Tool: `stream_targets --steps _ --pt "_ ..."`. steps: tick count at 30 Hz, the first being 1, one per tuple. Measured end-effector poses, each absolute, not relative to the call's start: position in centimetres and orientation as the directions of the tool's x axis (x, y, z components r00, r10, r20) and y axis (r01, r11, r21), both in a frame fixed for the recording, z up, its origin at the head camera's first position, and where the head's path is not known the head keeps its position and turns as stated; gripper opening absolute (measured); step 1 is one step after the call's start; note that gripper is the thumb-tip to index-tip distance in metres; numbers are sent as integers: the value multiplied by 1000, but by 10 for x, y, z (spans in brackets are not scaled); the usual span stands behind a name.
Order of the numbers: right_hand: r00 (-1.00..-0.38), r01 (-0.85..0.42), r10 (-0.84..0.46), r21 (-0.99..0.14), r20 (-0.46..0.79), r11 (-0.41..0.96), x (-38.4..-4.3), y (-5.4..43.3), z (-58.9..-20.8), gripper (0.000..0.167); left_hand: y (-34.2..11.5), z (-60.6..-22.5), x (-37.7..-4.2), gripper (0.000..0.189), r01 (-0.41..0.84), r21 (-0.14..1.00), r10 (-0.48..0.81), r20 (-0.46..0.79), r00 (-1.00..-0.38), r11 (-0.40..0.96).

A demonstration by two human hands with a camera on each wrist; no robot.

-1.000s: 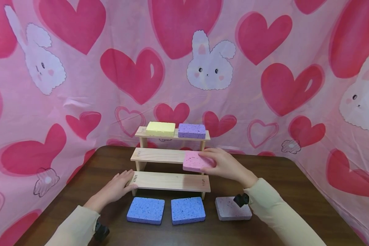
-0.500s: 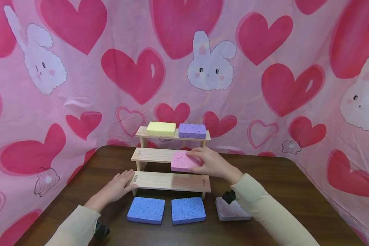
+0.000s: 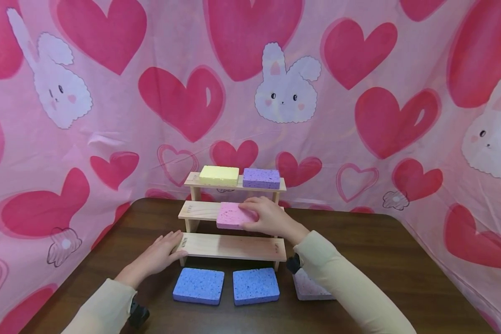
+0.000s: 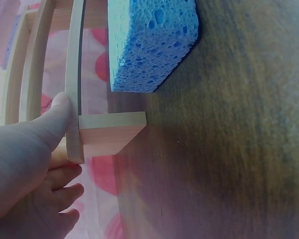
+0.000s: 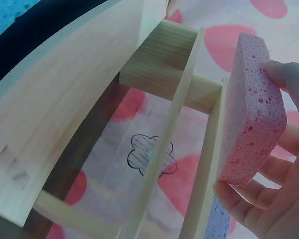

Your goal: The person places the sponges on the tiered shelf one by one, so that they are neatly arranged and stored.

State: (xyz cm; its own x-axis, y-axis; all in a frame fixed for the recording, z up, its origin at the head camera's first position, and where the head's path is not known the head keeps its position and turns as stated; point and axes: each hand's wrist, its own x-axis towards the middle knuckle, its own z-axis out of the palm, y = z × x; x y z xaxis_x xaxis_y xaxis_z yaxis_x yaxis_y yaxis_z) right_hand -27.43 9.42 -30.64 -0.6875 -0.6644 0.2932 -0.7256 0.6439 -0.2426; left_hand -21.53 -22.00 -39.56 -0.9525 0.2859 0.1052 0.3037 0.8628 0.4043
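A three-tier wooden stand [image 3: 234, 246] stands on the table. My left hand [image 3: 158, 255] holds the left end of its lowest shelf; in the left wrist view the thumb [image 4: 59, 112] lies against the board and the fingertips curl past its end. My right hand [image 3: 271, 217] grips a pink sponge [image 3: 231, 215] between thumb and fingers, at the middle shelf. In the right wrist view the pink sponge [image 5: 254, 109] appears beside the shelf edge; whether it touches cannot be told. On the top shelf lie a yellow sponge [image 3: 219, 175] and a purple sponge [image 3: 261, 178].
Two blue sponges, a left one [image 3: 198, 285] and a right one [image 3: 256, 286], lie in front of the stand on the brown table [image 3: 401, 278]. A greyish-pink sponge [image 3: 311, 287] lies to their right, partly hidden by my right sleeve. A pink heart-and-rabbit cloth [image 3: 242, 111] hangs behind.
My right hand has carried the pink sponge leftward along the middle shelf, from its right part to near its middle. The left hand has stayed at the lowest shelf's end.
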Motion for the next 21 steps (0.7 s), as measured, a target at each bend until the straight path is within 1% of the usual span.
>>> stream_targets --steps 7,12,21 --pt "-695 -717 -640 -266 327 644 -282 78 -310 56 -220 -395 -215 71 298 411 284 97 -954 862" --pt "-716 -696 -611 -290 337 656 -288 70 -314 56 -219 -395 -215 72 290 415 280 86 -956 863" --pt "-712 -697 -598 -275 368 662 -300 53 -324 50 -219 -394 -213 72 294 413 283 88 -955 862"
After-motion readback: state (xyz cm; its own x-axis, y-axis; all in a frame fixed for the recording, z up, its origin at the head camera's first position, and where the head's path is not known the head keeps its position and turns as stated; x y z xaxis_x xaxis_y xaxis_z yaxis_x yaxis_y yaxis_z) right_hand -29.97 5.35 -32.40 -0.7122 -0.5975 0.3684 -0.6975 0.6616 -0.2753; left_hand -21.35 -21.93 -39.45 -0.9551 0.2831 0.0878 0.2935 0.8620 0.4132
